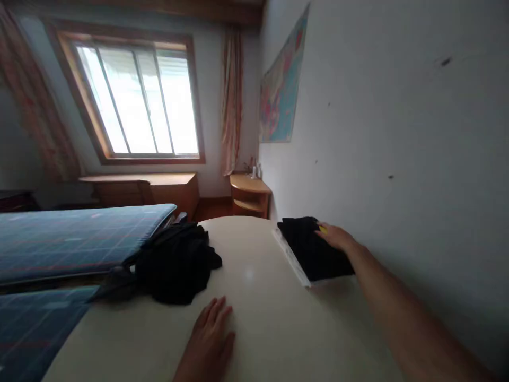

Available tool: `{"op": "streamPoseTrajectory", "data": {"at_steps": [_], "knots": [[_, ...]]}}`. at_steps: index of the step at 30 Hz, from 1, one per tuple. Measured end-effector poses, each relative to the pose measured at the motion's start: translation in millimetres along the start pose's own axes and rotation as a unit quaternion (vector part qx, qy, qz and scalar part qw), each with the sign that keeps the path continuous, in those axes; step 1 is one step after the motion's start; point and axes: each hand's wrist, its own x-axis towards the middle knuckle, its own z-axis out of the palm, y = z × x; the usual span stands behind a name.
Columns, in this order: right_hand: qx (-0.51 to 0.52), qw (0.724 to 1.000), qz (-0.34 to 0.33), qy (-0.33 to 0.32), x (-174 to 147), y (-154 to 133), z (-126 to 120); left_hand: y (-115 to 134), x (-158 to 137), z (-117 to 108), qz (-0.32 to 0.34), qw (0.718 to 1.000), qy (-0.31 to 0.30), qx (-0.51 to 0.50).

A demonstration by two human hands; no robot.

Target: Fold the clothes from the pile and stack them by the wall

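Observation:
My left hand rests palm down on the pale table, fingers stretched out, with nothing in it. Just beyond it lies a bunched heap of black cloth. At the right, my right hand reaches to the far edge of a flat, folded black cloth. A small yellow thing shows between its fingers; its kind is too small to make out. Under the folded cloth, a whitish, shiny sheet or bag sticks out along the left and front edges.
A bed with blue checked bedding borders the table at left. The white wall runs close along the right, with a map on it. Behind stand a wooden desk beneath a window and a corner shelf.

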Motion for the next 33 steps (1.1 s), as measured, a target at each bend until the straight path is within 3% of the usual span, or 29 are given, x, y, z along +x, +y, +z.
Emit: {"op": "streamPoseTrajectory", "data": {"at_steps": [5, 10, 14, 19, 25, 28, 31, 33], "knots": [[0.013, 0.996, 0.032, 0.081, -5, -31, 1, 3, -1, 0, -0.013, 1.0, 0.003, -0.02], [0.026, 0.999, 0.039, 0.017, -20, -72, 22, 10, 2, -10, -0.038, 0.998, -0.02, -0.046], [0.03, 0.998, 0.042, 0.043, -38, -90, 30, 14, 4, -17, -0.053, 0.996, -0.027, -0.067], [0.033, 0.997, 0.015, 0.066, -78, -125, 32, 19, 4, -19, -0.065, 0.995, -0.029, -0.076], [0.066, 0.995, -0.049, 0.056, -135, -182, 57, 16, 21, -33, -0.045, 0.997, -0.028, -0.059], [0.119, 0.991, -0.062, 0.019, -153, -197, 69, -1, 40, -46, -0.067, 0.996, 0.062, -0.001], [0.146, 0.985, -0.09, -0.006, -162, -200, 74, -29, 51, -52, -0.153, 0.96, 0.218, 0.086], [0.154, 0.983, -0.094, -0.014, -164, -198, 73, -50, 51, -51, -0.198, 0.943, 0.245, 0.109]]}}
